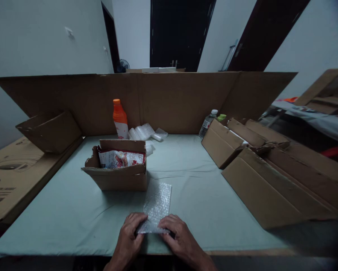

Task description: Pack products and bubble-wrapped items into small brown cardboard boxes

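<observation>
A strip of clear bubble wrap (157, 199) lies lengthwise on the green cloth, its near end toward me. My left hand (132, 229) pinches the near left corner between thumb and fingers. On the near right corner, my right hand (176, 229) grips in the same way. That near edge looks folded or lifted slightly. Just beyond the strip, to the left, stands an open cardboard box (120, 180) with a printed packet (120, 159) inside it. Several rolled pieces of bubble wrap (143, 131) lie farther back.
An orange bottle (120, 118) stands at the back left, a clear bottle (207, 123) at the back right. Several open cardboard boxes (250, 180) line the right side. A tall cardboard panel (180, 101) closes off the back. Another box (52, 130) sits at the left.
</observation>
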`<state>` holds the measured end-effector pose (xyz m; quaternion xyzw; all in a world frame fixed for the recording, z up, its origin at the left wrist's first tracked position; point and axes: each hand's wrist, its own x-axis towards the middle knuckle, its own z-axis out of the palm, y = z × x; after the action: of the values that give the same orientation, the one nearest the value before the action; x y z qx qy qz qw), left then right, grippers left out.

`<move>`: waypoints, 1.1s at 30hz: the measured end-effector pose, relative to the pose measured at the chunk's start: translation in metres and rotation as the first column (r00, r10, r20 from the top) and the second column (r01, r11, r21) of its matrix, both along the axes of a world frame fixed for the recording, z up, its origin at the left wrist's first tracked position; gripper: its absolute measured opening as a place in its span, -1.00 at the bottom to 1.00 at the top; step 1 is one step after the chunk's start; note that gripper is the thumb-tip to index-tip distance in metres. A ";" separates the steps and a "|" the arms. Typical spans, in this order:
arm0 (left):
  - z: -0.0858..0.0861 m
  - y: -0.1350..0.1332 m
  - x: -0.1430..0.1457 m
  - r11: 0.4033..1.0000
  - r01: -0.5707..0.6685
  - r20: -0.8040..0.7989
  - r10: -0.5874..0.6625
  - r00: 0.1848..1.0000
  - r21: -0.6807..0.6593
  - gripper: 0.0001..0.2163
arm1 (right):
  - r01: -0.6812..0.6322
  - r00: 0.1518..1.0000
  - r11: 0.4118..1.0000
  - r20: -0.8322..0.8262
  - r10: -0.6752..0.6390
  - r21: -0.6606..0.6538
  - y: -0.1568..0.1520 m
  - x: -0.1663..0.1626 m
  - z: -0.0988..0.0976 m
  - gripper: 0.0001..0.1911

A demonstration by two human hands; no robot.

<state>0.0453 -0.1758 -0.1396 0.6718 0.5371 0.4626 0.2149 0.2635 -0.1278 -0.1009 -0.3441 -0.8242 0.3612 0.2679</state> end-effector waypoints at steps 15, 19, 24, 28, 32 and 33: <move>0.023 -0.008 0.002 1.000 0.023 0.047 -0.023 0.999 0.003 -0.69 | 0.007 0.999 0.998 -0.049 -0.010 -0.057 0.003 -0.002 0.003 -0.87; 0.029 -0.002 0.002 0.996 -0.046 0.084 0.053 0.995 -0.077 -0.78 | 0.016 0.999 0.998 -0.034 -0.018 -0.068 0.004 -0.003 0.005 -0.79; 0.032 0.007 0.003 0.991 -0.083 0.087 0.092 0.992 -0.101 -0.79 | 0.012 0.999 0.997 -0.033 -0.015 -0.080 0.003 -0.003 0.009 -0.72; 0.033 0.012 0.000 1.000 -0.008 0.045 0.009 0.999 -0.022 -0.73 | 0.025 0.997 0.995 -0.072 -0.032 -0.097 0.004 0.000 0.011 -0.76; 0.031 0.013 -0.005 0.999 0.033 0.035 -0.032 0.999 -0.025 -0.70 | 0.058 0.990 0.994 -0.119 -0.069 -0.090 0.011 0.006 0.014 -0.78; 0.031 0.013 -0.006 0.999 0.030 0.045 -0.028 0.999 -0.038 -0.71 | 0.072 0.990 0.994 -0.115 -0.081 -0.082 0.013 0.007 0.014 -0.77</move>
<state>0.0391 -0.1626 -0.1086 0.6648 0.5313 0.4639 0.2462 0.2704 -0.1144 -0.0865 -0.3635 -0.7784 0.4023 0.3164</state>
